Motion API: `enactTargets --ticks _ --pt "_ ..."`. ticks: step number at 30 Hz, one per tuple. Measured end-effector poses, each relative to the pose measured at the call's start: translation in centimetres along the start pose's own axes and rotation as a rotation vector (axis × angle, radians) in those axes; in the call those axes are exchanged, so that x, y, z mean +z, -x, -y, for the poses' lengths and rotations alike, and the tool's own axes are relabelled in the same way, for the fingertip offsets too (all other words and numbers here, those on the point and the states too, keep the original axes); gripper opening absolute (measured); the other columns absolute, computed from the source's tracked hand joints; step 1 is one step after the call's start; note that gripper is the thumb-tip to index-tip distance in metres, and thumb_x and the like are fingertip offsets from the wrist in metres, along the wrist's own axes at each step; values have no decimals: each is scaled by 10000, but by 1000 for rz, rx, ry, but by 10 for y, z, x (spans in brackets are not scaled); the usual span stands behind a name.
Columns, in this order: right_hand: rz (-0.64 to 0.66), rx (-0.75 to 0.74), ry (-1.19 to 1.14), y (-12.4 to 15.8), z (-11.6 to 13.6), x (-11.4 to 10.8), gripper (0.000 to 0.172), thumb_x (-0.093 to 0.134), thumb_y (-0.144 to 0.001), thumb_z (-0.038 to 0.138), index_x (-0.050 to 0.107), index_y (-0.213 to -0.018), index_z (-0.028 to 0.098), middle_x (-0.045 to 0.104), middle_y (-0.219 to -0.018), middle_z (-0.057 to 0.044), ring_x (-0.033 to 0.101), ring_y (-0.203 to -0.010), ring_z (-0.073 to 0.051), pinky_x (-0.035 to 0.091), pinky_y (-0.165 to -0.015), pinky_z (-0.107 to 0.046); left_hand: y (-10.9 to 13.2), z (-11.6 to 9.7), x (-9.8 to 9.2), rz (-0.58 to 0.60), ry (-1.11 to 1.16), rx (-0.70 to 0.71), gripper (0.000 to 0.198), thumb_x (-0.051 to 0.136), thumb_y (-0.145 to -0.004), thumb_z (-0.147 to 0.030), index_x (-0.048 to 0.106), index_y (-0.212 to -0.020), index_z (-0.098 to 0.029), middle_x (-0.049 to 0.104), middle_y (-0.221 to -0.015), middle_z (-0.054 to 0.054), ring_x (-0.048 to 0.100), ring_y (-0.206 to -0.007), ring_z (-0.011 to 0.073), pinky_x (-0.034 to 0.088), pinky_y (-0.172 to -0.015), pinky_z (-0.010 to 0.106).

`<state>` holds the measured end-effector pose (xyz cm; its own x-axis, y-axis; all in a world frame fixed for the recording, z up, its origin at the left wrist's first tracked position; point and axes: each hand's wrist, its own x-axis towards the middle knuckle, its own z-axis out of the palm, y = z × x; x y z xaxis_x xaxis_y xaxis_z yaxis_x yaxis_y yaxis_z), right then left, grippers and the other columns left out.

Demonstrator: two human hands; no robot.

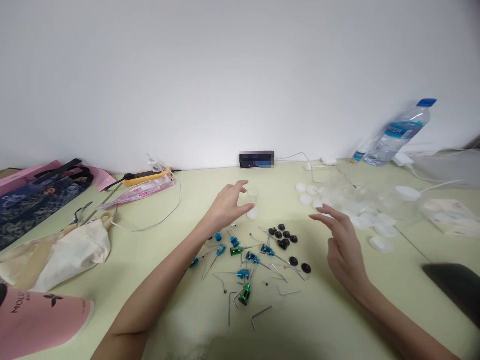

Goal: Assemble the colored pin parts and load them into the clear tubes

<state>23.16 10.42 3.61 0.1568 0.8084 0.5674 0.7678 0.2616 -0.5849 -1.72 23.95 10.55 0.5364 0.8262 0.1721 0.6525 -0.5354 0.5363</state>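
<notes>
At the middle of the table, my left hand [228, 205] is open, its thumb and fingers spread beside a clear round container [253, 194] with a white bottom. The thumb overlaps the container's edge; I cannot tell if it touches. My right hand [345, 250] hovers open, thumb and fingers apart, nearest to the white round lids [305, 200] and holding nothing. Between the hands lie several small blue metal parts with thin wires [253, 257], green ones [245, 295], black round caps [286, 235] and L-shaped hex keys [261, 316].
Clear plastic containers [347, 192] are heaped at the right, with a water bottle [403, 132] leaning behind. A phone [257, 160] stands against the wall. At left are a cloth bag [80, 247], a pink cup [48, 322], a yellow-cased device [146, 177] and a white cable [179, 192].
</notes>
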Motion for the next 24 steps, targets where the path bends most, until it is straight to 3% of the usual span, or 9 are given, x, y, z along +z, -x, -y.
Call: enactTargets --ticks 3,6,9,13,18,24 --pt "9 -8 26 0 -1 2 590 286 -690 -45 539 -1116 276 469 -1287 -44 350 -1338 -255 330 -1083 -574 -3 -2 6 11 5 4 628 592 -809 -407 363 -1358 -205 598 -1219 89 495 -1175 258 401 -963 396" --pt "8 22 -43 0 -4 6 546 311 -730 -28 557 -1103 286 458 -1281 -43 377 -1318 -256 413 -1042 -547 -4 -3 11 2 26 12 605 604 -808 -411 383 -1334 -210 600 -1216 88 508 -1167 260 403 -965 401" --pt "-3 57 -204 -1 -6 9 489 314 -801 5 573 -1093 300 422 -1272 -39 406 -1290 -225 483 -1012 -480 -5 -5 15 -20 69 46 424 577 -835 -359 464 -1221 -224 619 -1175 69 539 -1128 245 416 -951 398" --pt "30 82 -262 1 -6 9 481 315 -813 13 575 -1083 315 387 -1289 -27 375 -1309 -215 471 -1031 -475 -7 -4 15 -36 129 88 213 546 -851 -288 513 -1055 -236 639 -1119 39 583 -1077 221 439 -924 390" --pt "98 58 -110 3 -6 6 551 297 -729 -16 570 -1082 307 427 -1309 -20 321 -1354 -245 363 -1079 -545 -9 7 5 -88 173 26 226 608 -811 -336 542 -1005 -242 669 -1026 36 620 -1006 212 467 -896 389" --pt "161 92 -1 1 -8 5 362 357 -841 105 577 -1053 300 477 -1270 -36 428 -1268 -265 394 -1008 -496 -6 18 -19 -85 285 -34 298 679 -749 -410 585 -942 -204 687 -902 46 645 -863 190 499 -831 367"
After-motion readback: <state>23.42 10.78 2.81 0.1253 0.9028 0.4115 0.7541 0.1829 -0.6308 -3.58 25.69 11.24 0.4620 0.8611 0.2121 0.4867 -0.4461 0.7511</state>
